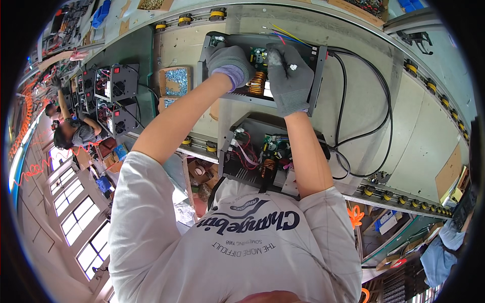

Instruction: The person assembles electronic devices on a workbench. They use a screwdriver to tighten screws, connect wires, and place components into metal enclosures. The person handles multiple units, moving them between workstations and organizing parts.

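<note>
A dark metal case point(317, 76) lies open before me, holding a green circuit board point(258, 59) and a copper coil point(257, 83). My left hand point(231, 64), in a grey glove, reaches into its left part with bent fingers; the fingertips and anything in them are hidden. Over the right part, my gloved right hand point(290, 81) has its fingers drawn together beside the board. A small white connector point(292, 66) shows against this glove. Thin yellow, blue and pink wires point(286, 34) stick out past the case's far edge, close to my right fingertips.
Nearer my body sits a second open case point(233, 164) with wires and a coil. Black cables point(390, 108) loop on the right. Boxes of small screws point(176, 82) stand left, before several finished-looking units point(123, 82). Roller rails point(430, 86) edge the bench. Another person point(76, 132) works far left.
</note>
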Available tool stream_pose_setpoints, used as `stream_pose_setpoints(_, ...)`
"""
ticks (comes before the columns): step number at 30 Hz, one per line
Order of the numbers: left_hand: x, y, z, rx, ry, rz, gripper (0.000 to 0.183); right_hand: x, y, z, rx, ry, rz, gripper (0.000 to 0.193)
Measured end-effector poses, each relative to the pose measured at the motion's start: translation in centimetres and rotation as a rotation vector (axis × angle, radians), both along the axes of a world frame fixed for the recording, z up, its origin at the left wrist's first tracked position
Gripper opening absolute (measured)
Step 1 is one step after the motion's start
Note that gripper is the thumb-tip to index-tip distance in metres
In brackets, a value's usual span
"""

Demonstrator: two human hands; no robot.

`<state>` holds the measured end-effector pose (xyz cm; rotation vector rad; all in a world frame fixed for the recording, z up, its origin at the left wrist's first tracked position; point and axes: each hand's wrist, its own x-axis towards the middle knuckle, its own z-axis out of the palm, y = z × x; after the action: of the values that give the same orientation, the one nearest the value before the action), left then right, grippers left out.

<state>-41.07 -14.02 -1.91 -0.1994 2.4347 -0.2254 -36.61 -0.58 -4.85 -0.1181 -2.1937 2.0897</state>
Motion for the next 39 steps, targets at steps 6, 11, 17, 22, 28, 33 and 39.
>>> stream_pose_setpoints(6,-1.3,-1.3,-1.1,-0.032,-0.009,-0.232,0.024,0.1,-0.3,-1.2,-0.066,-0.015,0.004,0.016)
stream_pose_setpoints(11,-1.6,-1.3,0.5,0.036,0.028,-0.33,0.02,0.0,-0.1,-1.4,-0.065,-0.017,0.014,0.016)
stream_pose_setpoints(17,-0.8,-2.0,-0.5,0.029,0.09,-0.33,0.017,-0.3,-0.9,-0.7,-0.047,0.026,0.024,0.016)
stream_pose_setpoints(22,1.1,-2.2,1.4,0.149,0.354,-0.303,0.02,-0.6,-2.0,0.9,0.172,0.035,0.122,0.02)
stream_pose_setpoints(28,5.8,-3.5,8.3,1.034,0.807,0.199,0.017,-1.2,-3.9,2.3,0.567,0.031,0.263,0.025)
stream_pose_setpoints(33,7.3,-5.3,6.2,1.044,0.873,0.333,0.02,0.0,-6.3,4.0,0.75,0.088,0.385,0.028)
stream_pose_setpoints(39,9.1,-9.2,3.9,1.053,1.141,0.234,0.02,0.7,-6.8,6.0,0.425,0.26,0.432,0.024)
